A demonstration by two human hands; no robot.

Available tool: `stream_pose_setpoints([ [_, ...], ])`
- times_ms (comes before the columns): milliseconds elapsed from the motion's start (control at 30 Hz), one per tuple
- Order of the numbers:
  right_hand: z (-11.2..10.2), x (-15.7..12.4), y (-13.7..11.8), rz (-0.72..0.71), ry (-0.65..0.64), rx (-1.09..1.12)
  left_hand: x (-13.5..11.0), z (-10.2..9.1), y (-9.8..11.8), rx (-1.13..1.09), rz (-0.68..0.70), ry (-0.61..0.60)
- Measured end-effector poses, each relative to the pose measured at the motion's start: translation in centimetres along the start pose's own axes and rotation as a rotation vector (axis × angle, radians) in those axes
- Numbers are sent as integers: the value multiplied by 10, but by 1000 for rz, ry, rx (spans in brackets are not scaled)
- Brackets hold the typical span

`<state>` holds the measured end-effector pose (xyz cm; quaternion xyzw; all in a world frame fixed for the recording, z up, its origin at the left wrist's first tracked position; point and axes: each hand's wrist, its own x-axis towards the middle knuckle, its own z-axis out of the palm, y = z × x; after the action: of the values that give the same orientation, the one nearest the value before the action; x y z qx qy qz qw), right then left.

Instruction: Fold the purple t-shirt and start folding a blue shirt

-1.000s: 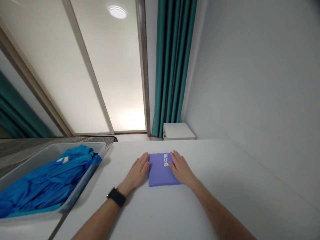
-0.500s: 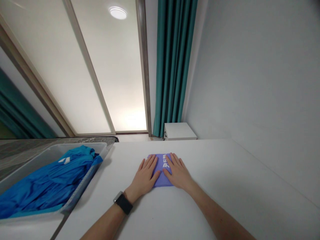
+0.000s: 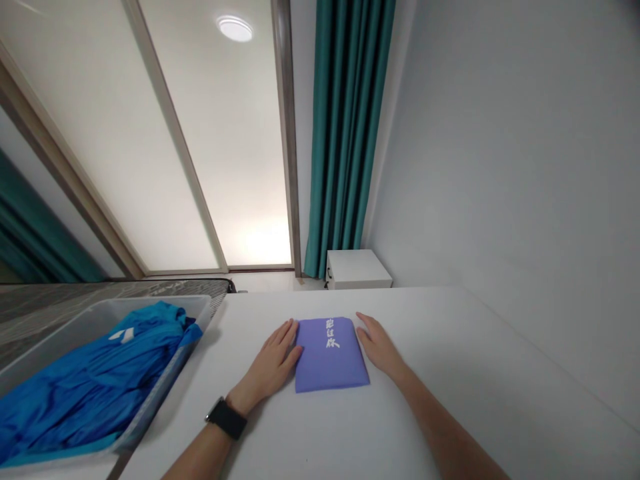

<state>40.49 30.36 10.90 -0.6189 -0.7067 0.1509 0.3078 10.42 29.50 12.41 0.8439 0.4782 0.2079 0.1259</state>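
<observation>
A purple folded garment (image 3: pixel 327 367) with white lettering lies flat as a neat rectangle on the white table (image 3: pixel 400 440). My left hand (image 3: pixel 273 360) rests beside its left edge, fingers stretched out and the fingertips and thumb touching or nearly touching the fabric. Along the right edge, my right hand (image 3: pixel 380 343) is turned on its side with the fingers extended; whether it touches the cloth I cannot tell. Neither hand grips anything. A black-banded watch (image 3: pixel 227 417) is on my left wrist.
To the left stands a pale plastic bin (image 3: pixel 200 303) holding crumpled blue clothing (image 3: pixel 100 380). Beyond the table are a small white cabinet (image 3: pixel 359 265), a green curtain (image 3: pixel 350 133) and frosted sliding doors (image 3: pixel 225 167). A white wall (image 3: pixel 510 167) runs along the right.
Both hands have moved off the top of the purple garment, outward to its left and right sides. More of the garment now shows.
</observation>
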Motion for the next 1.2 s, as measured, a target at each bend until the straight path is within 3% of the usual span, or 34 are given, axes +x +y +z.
stream_pose_setpoints([
  [167, -1, -5, -11, -94, 33, -25, 0, -4, 2, -68, -22, 82],
  [333, -1, -9, -20, -115, 54, -140, -1, -7, 8, -102, -7, 76],
  [667, -1, -11, -31, -12, 50, -207, -1, -21, 1, -102, 96, -65],
  [867, 2, -13, -31, -12, 30, -227, -3, -23, -11, -138, 131, -112],
  [1200, 3, -16, -31, -93, 44, -155, -2, -33, -12, -186, 125, -193],
])
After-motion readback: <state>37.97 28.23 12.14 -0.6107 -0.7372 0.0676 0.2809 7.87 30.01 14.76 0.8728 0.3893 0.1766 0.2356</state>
